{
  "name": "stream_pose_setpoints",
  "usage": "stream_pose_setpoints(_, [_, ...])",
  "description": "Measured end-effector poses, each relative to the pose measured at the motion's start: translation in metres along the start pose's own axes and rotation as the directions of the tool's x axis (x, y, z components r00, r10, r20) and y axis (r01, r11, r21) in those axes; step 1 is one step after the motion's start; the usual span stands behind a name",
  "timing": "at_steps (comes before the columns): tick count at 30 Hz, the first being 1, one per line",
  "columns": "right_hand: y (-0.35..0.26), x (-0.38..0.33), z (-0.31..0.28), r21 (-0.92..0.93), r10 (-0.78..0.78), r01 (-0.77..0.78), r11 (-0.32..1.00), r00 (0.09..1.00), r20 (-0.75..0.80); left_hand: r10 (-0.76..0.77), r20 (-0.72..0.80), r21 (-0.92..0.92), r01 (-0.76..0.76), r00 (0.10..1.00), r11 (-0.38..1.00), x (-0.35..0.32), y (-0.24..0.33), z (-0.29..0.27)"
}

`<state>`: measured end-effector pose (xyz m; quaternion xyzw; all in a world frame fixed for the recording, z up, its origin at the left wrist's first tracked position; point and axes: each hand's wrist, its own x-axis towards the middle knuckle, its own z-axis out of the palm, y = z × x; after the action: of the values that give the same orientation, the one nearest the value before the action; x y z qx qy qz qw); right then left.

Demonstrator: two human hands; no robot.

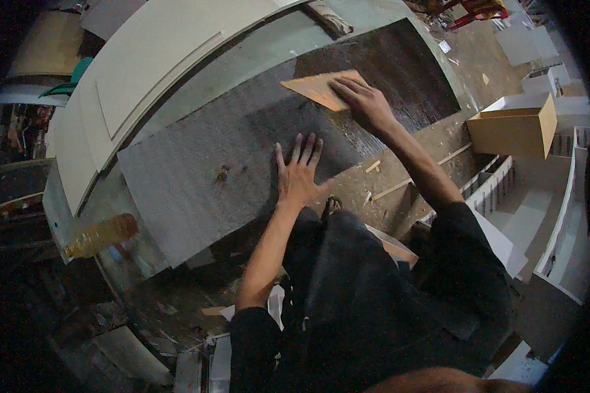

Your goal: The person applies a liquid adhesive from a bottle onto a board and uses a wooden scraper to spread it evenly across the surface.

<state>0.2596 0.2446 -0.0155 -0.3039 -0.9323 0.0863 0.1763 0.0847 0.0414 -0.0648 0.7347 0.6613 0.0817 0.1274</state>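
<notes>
A long dark grey sheet (196, 177) lies across the work table in front of me. Its right end has a darker, glossy, wet-looking coating (400, 72) with streaks at the near edge. My left hand (299, 175) rests flat on the grey part, fingers spread and holding nothing. Farther right, my right hand (366, 105) grips one end of a flat tan wooden piece (318, 88). That piece is tilted, with its lower edge at the sheet where grey meets dark coating. My right fingers lie over its top, and the thumb is hidden.
Behind the sheet, large cream panels (144, 65) lie on the pale table. A bottle of yellowish liquid (101, 236) is at the left table edge. On the right stand an open wooden box (514, 128) and white cabinet parts (537, 203). Scraps litter the floor (485, 59).
</notes>
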Motion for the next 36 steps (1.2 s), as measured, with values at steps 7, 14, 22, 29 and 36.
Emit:
stream_pose_setpoints(7, [0.015, 0.092, 0.07, -0.298, -0.149, 0.157, 0.942, 0.988, 0.049, 0.016, 0.005, -0.117, -0.015, 1.0, 0.993, -0.004, -0.011, 0.007])
stream_pose_setpoints(14, [0.026, 0.093, 0.101, -0.299, -0.091, 0.118, 0.947, 0.991, 0.102, 0.058, -0.022, -0.212, -0.061, 0.998, 0.975, -0.003, -0.015, 0.006])
stream_pose_setpoints(22, [-0.048, 0.029, 0.047, -0.174, -0.143, 0.221, 0.96, 0.916, 0.375, 0.081, -0.075, -0.265, -0.098, 0.994, 0.959, -0.007, -0.017, 0.013])
stream_pose_setpoints(29, [0.033, 0.082, 0.06, -0.294, 0.055, -0.04, 0.955, 0.998, 0.044, 0.112, -0.093, -0.251, -0.132, 0.989, 0.959, -0.006, -0.018, 0.012])
stream_pose_setpoints(36, [0.028, 0.098, 0.087, -0.256, 0.093, -0.062, 0.965, 0.989, 0.111, 0.121, -0.122, -0.234, -0.147, 0.985, 0.961, -0.005, -0.019, 0.014])
